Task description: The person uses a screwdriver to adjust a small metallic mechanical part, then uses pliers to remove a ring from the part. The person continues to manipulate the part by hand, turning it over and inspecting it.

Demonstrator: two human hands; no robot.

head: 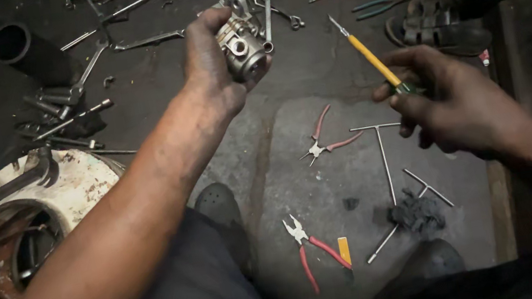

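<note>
left hand (213, 65) is closed around a small silver metal engine part (241, 45), fingers wrapped behind it, thumb on its near side; the part is held raised above the dark floor (309, 64), far centre of the scene. right hand (447, 103) is closed on the green handle end of a yellow-shafted screwdriver (372, 58); the metal tip points far and left toward the part, but stays apart from it. below and between the hands, on the grey floor patch (356, 178): red-handled snap-ring pliers (323, 142), two t-handle wrenches (385, 159), a dark rag lump (417, 212), red-handled combination pliers (310, 249) near the knees. far left: scattered spanners (69, 95) and a black pipe section (22, 49). near left: a white, rusted round housing (74, 194) with a hammer (15, 181) lying across it. far right: a black sandal (435, 26)
</note>
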